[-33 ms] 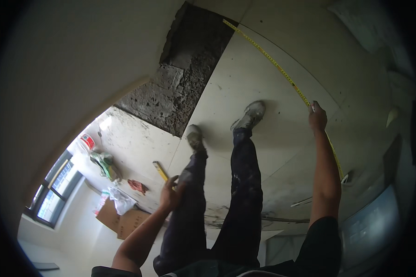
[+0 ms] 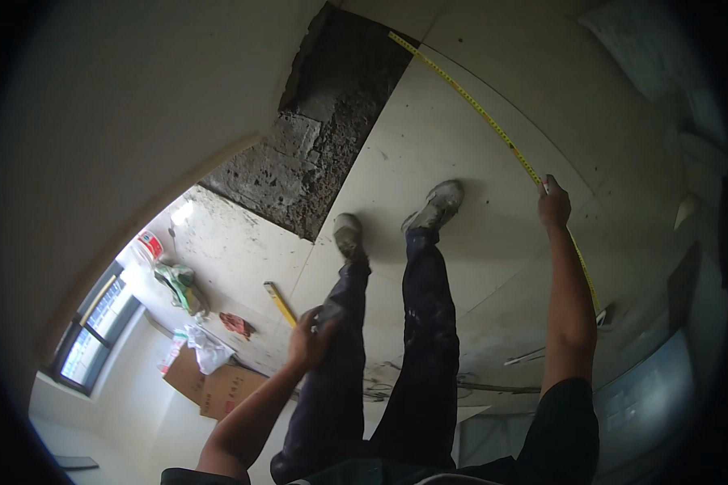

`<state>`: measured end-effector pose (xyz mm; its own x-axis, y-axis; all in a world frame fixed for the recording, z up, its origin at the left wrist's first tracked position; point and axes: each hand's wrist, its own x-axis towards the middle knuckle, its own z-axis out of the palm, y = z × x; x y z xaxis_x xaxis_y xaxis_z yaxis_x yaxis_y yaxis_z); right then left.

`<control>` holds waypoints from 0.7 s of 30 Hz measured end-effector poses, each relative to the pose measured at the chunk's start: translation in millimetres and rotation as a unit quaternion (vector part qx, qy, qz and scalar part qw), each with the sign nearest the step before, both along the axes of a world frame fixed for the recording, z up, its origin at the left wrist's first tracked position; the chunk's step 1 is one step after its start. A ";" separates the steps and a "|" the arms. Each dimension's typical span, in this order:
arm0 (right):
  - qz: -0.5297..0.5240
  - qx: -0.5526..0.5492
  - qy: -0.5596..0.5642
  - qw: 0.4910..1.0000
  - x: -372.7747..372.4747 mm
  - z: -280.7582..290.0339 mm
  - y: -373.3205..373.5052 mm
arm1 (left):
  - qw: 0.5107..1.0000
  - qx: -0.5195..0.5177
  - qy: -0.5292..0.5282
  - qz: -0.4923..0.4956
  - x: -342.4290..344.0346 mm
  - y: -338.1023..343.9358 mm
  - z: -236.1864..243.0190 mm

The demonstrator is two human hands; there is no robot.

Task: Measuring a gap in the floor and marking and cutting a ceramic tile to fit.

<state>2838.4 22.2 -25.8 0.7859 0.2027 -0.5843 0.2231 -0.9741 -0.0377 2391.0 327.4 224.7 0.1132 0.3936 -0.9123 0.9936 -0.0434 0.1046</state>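
Observation:
My right hand (image 2: pixel 554 202) is closed on the yellow tape measure's blade (image 2: pixel 483 115). From my fingers the blade runs out over the light tiles to the corner of a dark bare patch (image 2: pixel 315 137). Its other length hangs behind my forearm to a small pale and dark shape by the elbow, perhaps the case. My left hand (image 2: pixel 307 343), beside my left leg, is closed on a slim yellow tool (image 2: pixel 280 303) with a greyish end. The hand hides its other end, and its kind is unclear.
Large light floor tiles (image 2: pixel 469 170) surround the rough, sunken dark patch. At left are a red and white bucket (image 2: pixel 150 246), a green and white bag (image 2: pixel 179 287), a reddish cloth (image 2: pixel 236 325) and cardboard (image 2: pixel 218 388). My shoes (image 2: pixel 438 206) stand beside the patch.
My left hand and the slim yellow tool have shifted slightly. My left leg and shoe have moved a little to the right. The right hand and tape blade are almost unchanged.

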 end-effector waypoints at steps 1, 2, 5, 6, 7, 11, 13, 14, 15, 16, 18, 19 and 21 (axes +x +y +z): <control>0.017 0.012 0.008 1.000 6.8 -7.7 19.0 | 1.000 -0.018 -0.022 -0.008 6.5 -16.6 -12.6; 0.033 0.009 0.003 0.999 21.2 -18.5 20.8 | 0.997 -0.074 -0.003 -0.010 37.4 -34.0 -21.4; 0.067 0.030 -0.011 0.997 48.7 -60.4 51.4 | 0.979 -0.164 0.015 -0.118 65.8 -59.3 -68.0; 0.077 0.026 -0.013 0.997 57.6 -74.1 59.3 | 0.970 -0.187 0.036 -0.150 71.8 -70.8 -86.0; 0.086 0.023 -0.011 0.996 61.1 -83.4 71.9 | 0.971 -0.189 0.037 -0.143 77.2 -76.5 -101.2; 0.116 0.017 -0.006 0.993 82.6 -108.4 118.7 | 0.945 -0.212 0.157 -0.194 86.9 -94.8 -143.3; 0.111 0.024 -0.022 0.993 101.1 -123.3 128.6 | 0.942 -0.183 0.159 -0.233 85.4 -107.0 -153.2; 0.115 0.025 -0.020 0.993 102.6 -129.4 131.4 | 0.942 -0.184 0.161 -0.229 78.8 -109.3 -154.5; 0.115 0.029 -0.026 0.993 105.8 -134.3 134.1 | 0.947 -0.185 0.149 -0.216 76.3 -109.2 -154.5; 0.114 0.033 -0.033 0.992 107.5 -139.2 137.3 | 0.952 -0.186 0.137 -0.202 73.7 -108.9 -154.0; 0.117 0.021 -0.029 0.992 105.9 -146.8 140.9 | 0.954 -0.186 0.137 -0.193 69.6 -107.4 -153.5; 0.116 0.010 -0.026 0.993 106.1 -149.2 141.5 | 0.953 -0.180 0.140 -0.199 67.9 -105.9 -154.5; 0.125 0.013 -0.027 0.992 108.3 -152.7 142.5 | 0.953 -0.175 0.143 -0.202 65.4 -104.3 -156.4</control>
